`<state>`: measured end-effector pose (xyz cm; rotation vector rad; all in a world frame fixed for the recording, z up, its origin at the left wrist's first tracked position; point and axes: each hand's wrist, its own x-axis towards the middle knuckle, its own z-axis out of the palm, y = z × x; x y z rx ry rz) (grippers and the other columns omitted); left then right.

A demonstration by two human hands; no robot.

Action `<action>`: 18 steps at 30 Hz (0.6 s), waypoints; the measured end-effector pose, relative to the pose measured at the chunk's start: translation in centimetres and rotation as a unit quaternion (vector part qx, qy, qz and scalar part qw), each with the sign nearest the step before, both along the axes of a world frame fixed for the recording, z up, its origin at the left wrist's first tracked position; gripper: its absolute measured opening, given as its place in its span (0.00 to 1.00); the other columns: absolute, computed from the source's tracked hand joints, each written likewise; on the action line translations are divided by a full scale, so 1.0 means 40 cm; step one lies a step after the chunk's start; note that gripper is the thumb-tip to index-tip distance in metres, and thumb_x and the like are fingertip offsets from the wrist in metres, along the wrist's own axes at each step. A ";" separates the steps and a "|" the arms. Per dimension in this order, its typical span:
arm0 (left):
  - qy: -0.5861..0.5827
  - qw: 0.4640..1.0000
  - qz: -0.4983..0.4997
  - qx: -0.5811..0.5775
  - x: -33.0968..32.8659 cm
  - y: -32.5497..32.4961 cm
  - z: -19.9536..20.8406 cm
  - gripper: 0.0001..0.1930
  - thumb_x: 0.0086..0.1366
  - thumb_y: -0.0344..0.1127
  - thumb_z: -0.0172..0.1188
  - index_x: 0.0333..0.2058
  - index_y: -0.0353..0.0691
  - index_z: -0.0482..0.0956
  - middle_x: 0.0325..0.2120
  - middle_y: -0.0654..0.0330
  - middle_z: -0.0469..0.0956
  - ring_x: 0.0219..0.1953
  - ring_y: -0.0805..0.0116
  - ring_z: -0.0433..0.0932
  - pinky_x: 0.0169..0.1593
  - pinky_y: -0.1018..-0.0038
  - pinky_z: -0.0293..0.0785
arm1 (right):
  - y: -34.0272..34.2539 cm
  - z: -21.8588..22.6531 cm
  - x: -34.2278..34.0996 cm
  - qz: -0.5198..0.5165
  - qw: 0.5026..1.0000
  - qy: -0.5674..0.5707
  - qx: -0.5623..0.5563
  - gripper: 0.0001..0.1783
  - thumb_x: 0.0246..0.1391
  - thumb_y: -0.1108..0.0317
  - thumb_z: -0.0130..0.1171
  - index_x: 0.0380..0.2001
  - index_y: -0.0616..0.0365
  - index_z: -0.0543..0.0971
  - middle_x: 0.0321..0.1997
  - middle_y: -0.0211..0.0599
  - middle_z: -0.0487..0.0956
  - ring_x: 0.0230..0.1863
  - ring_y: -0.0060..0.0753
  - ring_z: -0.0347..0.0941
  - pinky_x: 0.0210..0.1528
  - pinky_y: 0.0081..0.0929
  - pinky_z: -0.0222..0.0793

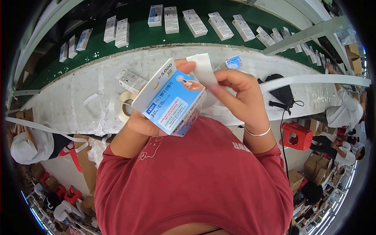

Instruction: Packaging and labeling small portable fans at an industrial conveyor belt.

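With the clock centred on the blue-and-white box (172, 103), which sits near the middle of the view, tilted and held above the white table (78, 107), its hang tab points to 10 o'clock. The left hand (141, 123) comes in from 8 o'clock, elbow bent, and wraps round the box from behind; its fingertips (185, 66) show past the top edge at 12, while much of the palm is hidden. The right hand (244, 96) stands at 3 o'clock, wrist raised above a silver bangle (257, 133). Its thumb and curled index finger pinch a white strip (202, 71) at 1 o'clock, the thumb pointing toward 10. Both forearms angle inward in front of the red shirt (196, 168). A tape roll (122, 106) lies at 9 o'clock, a white carton (131, 81) at 10.
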<state>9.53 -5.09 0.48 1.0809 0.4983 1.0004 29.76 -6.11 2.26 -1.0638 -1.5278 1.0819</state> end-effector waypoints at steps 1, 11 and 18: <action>-0.035 0.999 -0.009 -0.021 0.001 -0.003 -0.003 0.34 0.48 0.33 0.57 0.57 0.37 0.63 0.56 0.57 0.65 0.53 0.69 0.66 0.59 0.73 0.58 | 0.003 0.005 0.006 -0.019 0.997 -0.068 0.028 0.06 0.46 0.77 0.59 0.31 0.63 0.77 0.28 0.33 0.77 0.24 0.23 0.68 0.28 0.17 0.63; -0.164 0.974 0.030 -0.151 0.007 -0.001 -0.050 0.32 0.56 0.35 0.54 0.60 0.38 0.57 0.56 0.57 0.65 0.54 0.70 0.67 0.61 0.73 0.57 | 0.028 0.020 0.038 -0.007 0.975 -0.200 0.101 0.03 0.45 0.77 0.60 0.26 0.63 0.78 0.25 0.33 0.77 0.23 0.24 0.67 0.27 0.16 0.63; -0.203 0.967 0.087 -0.127 -0.046 0.047 -0.165 0.57 0.23 0.32 0.55 0.63 0.38 0.50 0.53 0.49 0.67 0.53 0.54 0.68 0.60 0.63 0.58 | 0.014 -0.178 0.021 -0.050 0.960 -0.259 0.089 0.23 0.44 0.64 0.66 0.43 0.62 0.75 0.40 0.41 0.79 0.37 0.39 0.76 0.41 0.27 0.70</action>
